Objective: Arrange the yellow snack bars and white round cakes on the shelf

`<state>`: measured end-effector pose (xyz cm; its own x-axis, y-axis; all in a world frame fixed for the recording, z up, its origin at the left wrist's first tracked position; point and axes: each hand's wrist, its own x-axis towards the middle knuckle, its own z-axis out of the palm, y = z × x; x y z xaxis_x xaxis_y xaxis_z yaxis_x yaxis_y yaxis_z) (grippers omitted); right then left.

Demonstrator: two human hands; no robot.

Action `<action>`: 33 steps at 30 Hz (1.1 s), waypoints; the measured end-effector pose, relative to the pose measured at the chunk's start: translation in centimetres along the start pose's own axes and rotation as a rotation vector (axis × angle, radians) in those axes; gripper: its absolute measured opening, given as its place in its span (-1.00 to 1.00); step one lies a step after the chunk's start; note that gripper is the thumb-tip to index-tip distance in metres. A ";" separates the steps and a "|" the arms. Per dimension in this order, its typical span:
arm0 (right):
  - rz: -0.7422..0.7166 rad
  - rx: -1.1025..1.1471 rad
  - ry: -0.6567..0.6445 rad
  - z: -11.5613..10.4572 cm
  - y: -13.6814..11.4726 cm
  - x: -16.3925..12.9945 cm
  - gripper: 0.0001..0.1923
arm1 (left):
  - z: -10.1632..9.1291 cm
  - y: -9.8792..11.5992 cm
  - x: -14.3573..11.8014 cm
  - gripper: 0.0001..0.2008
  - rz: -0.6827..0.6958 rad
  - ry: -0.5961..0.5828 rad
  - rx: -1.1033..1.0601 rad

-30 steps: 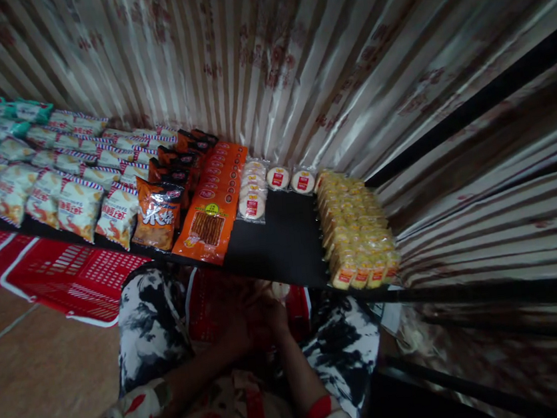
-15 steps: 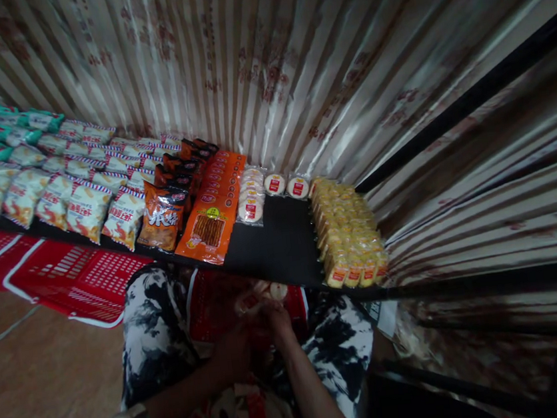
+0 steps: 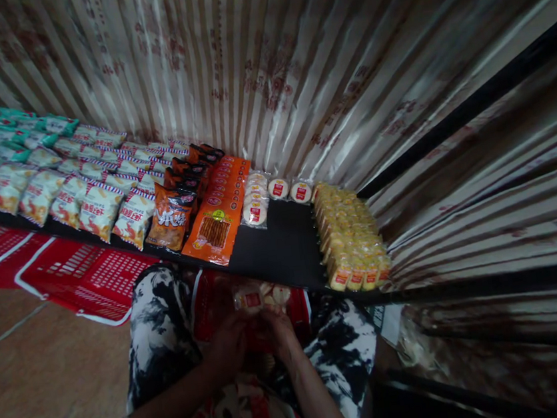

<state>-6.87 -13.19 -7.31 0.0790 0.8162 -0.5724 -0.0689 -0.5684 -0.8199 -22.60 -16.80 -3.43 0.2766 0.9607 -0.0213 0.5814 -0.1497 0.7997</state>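
Both hands, left hand (image 3: 230,340) and right hand (image 3: 276,326), have lifted a clear pack of round cakes (image 3: 261,297) out of the red basket (image 3: 209,304) at lower centre, fingers gripping it just below the black shelf (image 3: 283,249) edge, near the shelved round cakes (image 3: 255,201).

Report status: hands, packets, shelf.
Left hand and right hand together on round snack packets over red basket. Shelf gap bare beside yellow packs.
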 end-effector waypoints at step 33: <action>-0.087 0.082 -0.109 2.3 -2.9 -2.7 -0.68 | -0.1 1.2 3.8 -0.71 0.009 0.359 -0.146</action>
<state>-9.12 -13.53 -3.31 -0.0201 0.8710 -0.4909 -0.1481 -0.4882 -0.8601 -20.94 -13.25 -2.47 -0.0191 0.9841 0.1763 0.4584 -0.1481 0.8763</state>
